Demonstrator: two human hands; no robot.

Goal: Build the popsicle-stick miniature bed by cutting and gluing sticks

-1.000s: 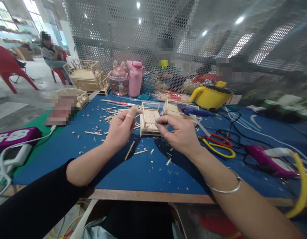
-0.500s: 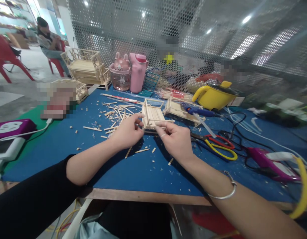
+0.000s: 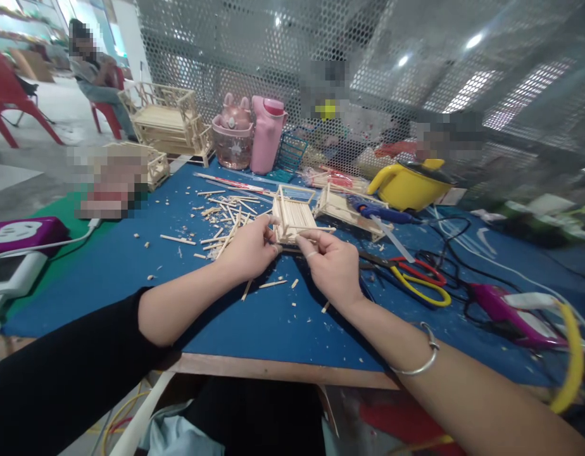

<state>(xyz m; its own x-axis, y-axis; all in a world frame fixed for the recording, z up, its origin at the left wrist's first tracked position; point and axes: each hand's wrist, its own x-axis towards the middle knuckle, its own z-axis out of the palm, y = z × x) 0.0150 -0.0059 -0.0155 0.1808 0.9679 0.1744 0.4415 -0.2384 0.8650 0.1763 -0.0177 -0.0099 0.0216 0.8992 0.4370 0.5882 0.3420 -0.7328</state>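
Between my hands is a small model bed-like frame (image 3: 297,218) built from pale wooden sticks, with its slats running lengthwise. My left hand (image 3: 254,247) grips its left side, fingers closed at the near left corner. At the near edge, my right hand (image 3: 333,263) pinches the frame with thumb and fingers. Whether a loose stick is also in that pinch, I cannot make out. Cut sticks (image 3: 233,215) lie scattered beside my left hand. A second stick model (image 3: 342,206) stands just right of the frame, with a blue glue gun (image 3: 385,212) against it.
Scissors with red and yellow handles (image 3: 420,278) lie by my right hand, near black cables. A yellow pot (image 3: 411,183), a pink bottle (image 3: 268,136) and a larger stick model (image 3: 166,120) stand at the back. A person (image 3: 95,76) sits far left.
The near side of the frame has tipped up slightly in my hands. Both hands keep their hold, and the view has shifted a little.
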